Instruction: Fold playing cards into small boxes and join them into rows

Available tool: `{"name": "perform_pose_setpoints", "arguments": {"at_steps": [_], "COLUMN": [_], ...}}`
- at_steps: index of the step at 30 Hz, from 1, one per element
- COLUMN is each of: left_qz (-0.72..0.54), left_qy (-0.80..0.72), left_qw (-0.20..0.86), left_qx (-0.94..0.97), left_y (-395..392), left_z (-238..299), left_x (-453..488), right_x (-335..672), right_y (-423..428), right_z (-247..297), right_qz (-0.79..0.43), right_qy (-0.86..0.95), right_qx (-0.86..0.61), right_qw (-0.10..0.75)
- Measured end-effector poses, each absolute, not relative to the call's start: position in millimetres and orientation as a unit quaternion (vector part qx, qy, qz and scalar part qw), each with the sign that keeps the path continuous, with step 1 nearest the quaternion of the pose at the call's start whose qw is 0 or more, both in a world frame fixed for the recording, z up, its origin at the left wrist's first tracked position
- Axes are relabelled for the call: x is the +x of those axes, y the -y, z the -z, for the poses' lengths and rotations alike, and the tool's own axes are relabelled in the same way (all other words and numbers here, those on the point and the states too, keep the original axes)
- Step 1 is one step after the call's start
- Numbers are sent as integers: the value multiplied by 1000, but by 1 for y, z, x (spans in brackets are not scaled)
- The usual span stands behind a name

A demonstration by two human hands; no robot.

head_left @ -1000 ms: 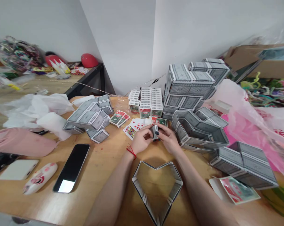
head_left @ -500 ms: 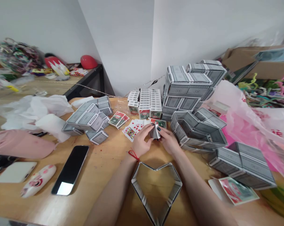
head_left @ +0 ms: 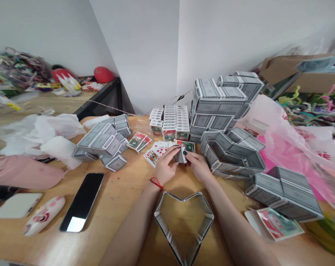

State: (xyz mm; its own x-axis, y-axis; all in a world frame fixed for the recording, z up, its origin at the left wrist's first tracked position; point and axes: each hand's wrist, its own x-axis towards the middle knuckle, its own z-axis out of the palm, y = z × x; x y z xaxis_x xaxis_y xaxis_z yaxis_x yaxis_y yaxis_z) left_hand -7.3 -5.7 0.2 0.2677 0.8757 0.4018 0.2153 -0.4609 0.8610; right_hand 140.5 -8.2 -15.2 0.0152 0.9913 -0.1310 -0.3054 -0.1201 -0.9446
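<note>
Between my two hands is a grey-backed playing card (head_left: 179,156), bent and standing up from the table. My left hand (head_left: 166,165) pinches its left side, a red string round the wrist. My right hand (head_left: 197,164), with dark nail polish, pinches the right side. Spread face-up playing cards (head_left: 153,153) lie just left of my fingers. Behind my hands sits a green and red card box (head_left: 189,146), partly hidden. A heart-shaped ring of folded cards (head_left: 164,229) stands between my forearms.
Folded-card blocks are stacked tall (head_left: 220,99) at the right rear, with a hollow card frame (head_left: 231,159) before them. Rows of card boxes (head_left: 169,122) stand by the wall. A phone (head_left: 83,203) and another card structure (head_left: 102,140) lie left.
Both hands stay at the same spot with the card. Its upright edge looks opened slightly wider, and the right fingers have shifted a little. The whole view has moved slightly.
</note>
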Motion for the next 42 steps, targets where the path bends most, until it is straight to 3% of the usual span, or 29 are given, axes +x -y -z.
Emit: {"name": "perform_pose_setpoints", "arguments": {"at_steps": [19,27,42], "left_qz": [-440,-445,-415], "left_qy": [-373,-391,-394], "left_qw": [292,173,149], "left_qx": [763,787,807], "left_y": [3,-1,-3], "left_z": [8,15,16], "left_x": [-8,-9,-5], "right_x": [140,141,134], "right_y": [9,8,10], "right_z": [18,13,17], "right_qz": [-434,-532,-456], "right_qy": [464,452,488], "right_qx": [-544,-498,-527], "right_qw": [548,514,526]}}
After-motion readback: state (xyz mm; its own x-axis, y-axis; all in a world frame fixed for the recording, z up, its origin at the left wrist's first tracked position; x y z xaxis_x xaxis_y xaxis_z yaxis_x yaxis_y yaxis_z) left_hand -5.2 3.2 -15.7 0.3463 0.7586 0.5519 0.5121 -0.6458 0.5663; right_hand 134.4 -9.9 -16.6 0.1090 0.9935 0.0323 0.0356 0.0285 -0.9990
